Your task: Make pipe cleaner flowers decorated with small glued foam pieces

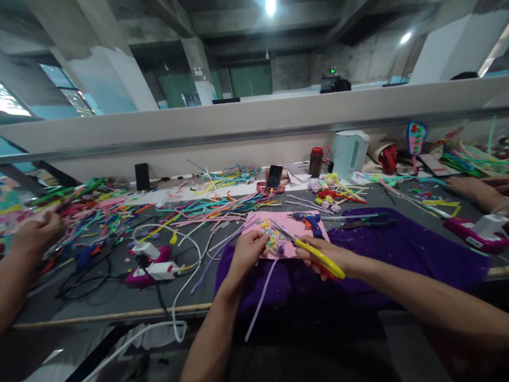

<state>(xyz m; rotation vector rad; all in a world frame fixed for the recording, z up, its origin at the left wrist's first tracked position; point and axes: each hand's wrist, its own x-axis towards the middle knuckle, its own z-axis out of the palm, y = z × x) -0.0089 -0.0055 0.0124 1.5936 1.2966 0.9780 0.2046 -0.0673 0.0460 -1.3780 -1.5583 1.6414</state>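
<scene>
My left hand (249, 252) is closed in a pinch at the curled end of a lilac pipe cleaner (263, 297), whose long stem hangs down over the purple cloth. In my right hand (318, 257) is a pair of scissors (318, 257) with yellow handles, its blades pointing up and left above a pink sheet (290, 225). Small pastel snippets (272, 233) lie on that sheet beside my left fingertips. A blue glue gun (312, 223) rests on the sheet's right part, just beyond the scissors.
Purple cloth (417, 249) covers the table front, with pliers (368, 222) on it. Pipe cleaners (222, 207) and a power strip (147, 268) with white cables lie left. A phone (274, 176), bottle (315, 162) and kettle (350, 153) stand behind. Other people's hands (37, 233) work at both sides.
</scene>
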